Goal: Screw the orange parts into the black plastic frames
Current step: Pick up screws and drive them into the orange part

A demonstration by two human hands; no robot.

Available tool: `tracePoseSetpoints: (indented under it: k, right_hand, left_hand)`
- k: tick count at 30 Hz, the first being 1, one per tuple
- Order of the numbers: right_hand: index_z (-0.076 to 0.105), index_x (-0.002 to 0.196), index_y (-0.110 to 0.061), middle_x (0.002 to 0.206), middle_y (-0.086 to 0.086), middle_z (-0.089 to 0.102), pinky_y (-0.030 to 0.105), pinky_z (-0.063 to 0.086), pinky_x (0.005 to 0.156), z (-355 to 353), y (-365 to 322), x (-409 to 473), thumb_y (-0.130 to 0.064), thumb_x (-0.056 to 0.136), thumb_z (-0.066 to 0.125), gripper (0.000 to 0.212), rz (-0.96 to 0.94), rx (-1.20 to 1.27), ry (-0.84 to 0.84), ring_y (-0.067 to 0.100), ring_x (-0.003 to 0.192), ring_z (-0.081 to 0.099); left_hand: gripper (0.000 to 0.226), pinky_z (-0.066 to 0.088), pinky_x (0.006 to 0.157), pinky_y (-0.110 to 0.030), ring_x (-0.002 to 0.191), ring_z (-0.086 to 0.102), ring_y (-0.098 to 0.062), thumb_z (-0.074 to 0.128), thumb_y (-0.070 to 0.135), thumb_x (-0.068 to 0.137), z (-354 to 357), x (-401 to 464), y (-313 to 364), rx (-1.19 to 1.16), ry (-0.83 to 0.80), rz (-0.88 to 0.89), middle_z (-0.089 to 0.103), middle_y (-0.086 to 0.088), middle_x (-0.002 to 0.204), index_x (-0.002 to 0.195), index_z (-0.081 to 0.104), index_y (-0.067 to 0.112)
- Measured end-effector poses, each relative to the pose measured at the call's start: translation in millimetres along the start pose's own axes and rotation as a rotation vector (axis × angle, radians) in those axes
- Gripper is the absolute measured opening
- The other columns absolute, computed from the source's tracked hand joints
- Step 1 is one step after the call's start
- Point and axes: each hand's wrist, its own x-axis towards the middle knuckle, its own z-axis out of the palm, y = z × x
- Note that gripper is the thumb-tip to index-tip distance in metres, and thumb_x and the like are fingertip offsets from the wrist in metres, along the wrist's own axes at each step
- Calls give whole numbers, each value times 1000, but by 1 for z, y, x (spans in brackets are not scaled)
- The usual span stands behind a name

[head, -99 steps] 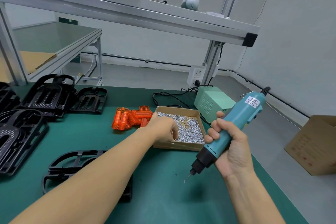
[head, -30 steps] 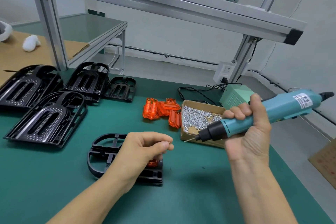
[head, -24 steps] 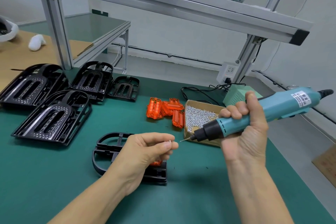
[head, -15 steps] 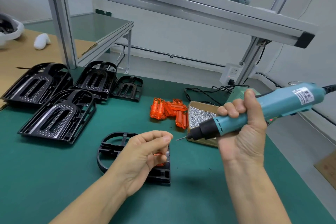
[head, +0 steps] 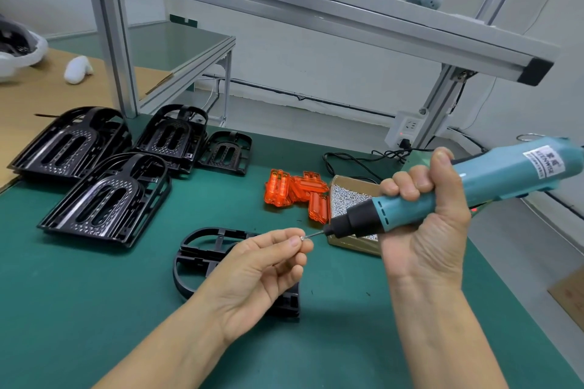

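pinched between thumb and forefinger of the left hand (head: 256, 268) is a small silver screw (head: 302, 238), its head touching the thin steel bit of the teal electric screwdriver (head: 442, 199), which the right hand (head: 423, 230) grips with all fingers wrapped round the barrel and the thumb up along its top. a second ago a gap lay between screw and bit; half a second ago the bit had come closer; now the two meet, so the screw looks to be going onto the tip, ready to be carried down to the work. that work, a black openwork plastic frame with a rounded end (head: 202, 249), lies flat on the green bench mat (head: 94, 294) right under the left hand, which hides the orange part seen seated in it a moment earlier. the remaining translucent orange plastic parts (head: 294, 193) sit in a small heap just beside the shallow cardboard box of loose screws (head: 347, 196), behind the tool. more black frames (head: 104, 199) are stacked well apart at the far left. the left forearm reaches in from below, palm turned up and inward, the other fingers loosely curled; the right wrist is cocked so the driver lies almost level, nose pointing left. no screw has yet been driven into this frame, as far as can be judged
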Motion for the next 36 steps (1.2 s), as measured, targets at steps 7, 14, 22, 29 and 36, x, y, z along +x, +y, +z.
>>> tracePoseSetpoints:
  k: [7, 14, 22, 29, 36]
  right_hand:
    - [55, 82, -23, 54, -10, 40, 19, 42, 51, -1, 1, 0, -16, 80, 61, 10, 2, -5, 14, 4, 45, 40]
    - [54, 84, -22, 54, -10, 40, 18, 41, 51, -1, 4, -1, -11, 86, 56, 12, -44, -19, 10, 4, 45, 40]
    - [53, 83, -22, 52, -10, 40, 18, 40, 49, -3, 10, 0, -9, 88, 54, 13, -79, -20, 90, 4, 43, 39]
    - [54, 89, -19, 53, -10, 39, 19, 39, 49, -10, 14, -1, -8, 86, 51, 12, -79, -70, -30, 4, 44, 38]
    - [53, 85, -20, 50, -9, 39, 18, 38, 46, -9, 23, 3, -2, 93, 48, 20, -91, -23, 168, 4, 40, 38]
  left_hand:
    - [11, 54, 52, -19, 57, 61, -11, 69, 5, 63, 2, 0, -2, -9, 7, 13, 68, -11, 75, 71, 76, 8]
    - [11, 54, 54, -19, 55, 61, -11, 69, 5, 62, 6, 0, -9, 29, 77, 136, 69, -13, 75, 69, 77, 8]
    - [11, 54, 55, -20, 54, 60, -11, 68, 6, 62, 6, 2, -17, 100, 143, 278, 70, -15, 74, 70, 76, 6]
    - [17, 52, 52, -20, 55, 59, -13, 67, 6, 65, -2, 5, -8, 174, 82, 138, 67, -14, 73, 81, 70, 0]
    - [11, 53, 54, -20, 53, 59, -12, 66, -3, 75, -2, 11, -15, 212, 198, 291, 70, -16, 73, 72, 73, 5]
